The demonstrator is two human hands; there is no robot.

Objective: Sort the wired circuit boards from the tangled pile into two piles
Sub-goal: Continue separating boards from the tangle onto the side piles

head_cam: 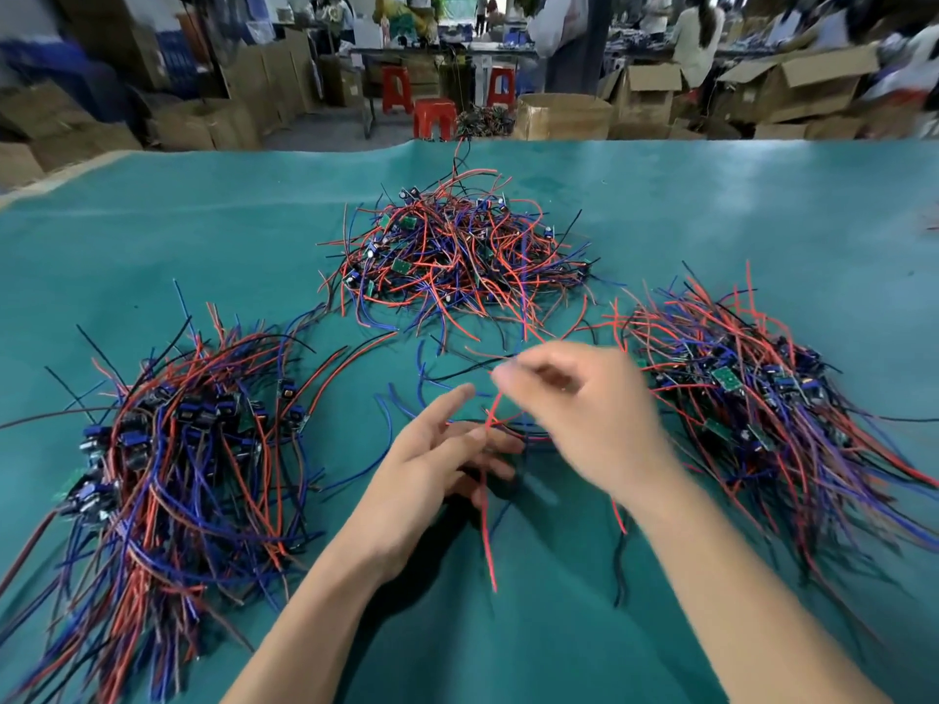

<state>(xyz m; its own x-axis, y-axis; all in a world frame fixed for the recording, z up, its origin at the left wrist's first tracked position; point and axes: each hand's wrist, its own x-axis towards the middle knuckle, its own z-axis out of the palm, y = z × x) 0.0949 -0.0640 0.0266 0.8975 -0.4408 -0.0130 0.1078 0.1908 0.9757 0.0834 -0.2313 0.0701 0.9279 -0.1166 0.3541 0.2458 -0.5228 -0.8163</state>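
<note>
A tangled pile (pixel 457 251) of wired circuit boards with red, blue and black leads lies at the centre back of the green table (pixel 203 236). A sorted pile (pixel 188 449) lies at the left, a second sorted pile (pixel 752 398) at the right. Between them, my left hand (pixel 437 464) holds a bundle of wires, a red wire (pixel 488 525) hanging down from its fingers. My right hand (pixel 584 414), blurred by motion, is just above and pinches wire ends at its fingertips. The board on these wires is hidden under my hands.
Loose blue and black leads (pixel 406 398) lie on the mat between the piles. Beyond the table's far edge stand red stools (pixel 434 116), many cardboard boxes (pixel 564 116) and people at other benches.
</note>
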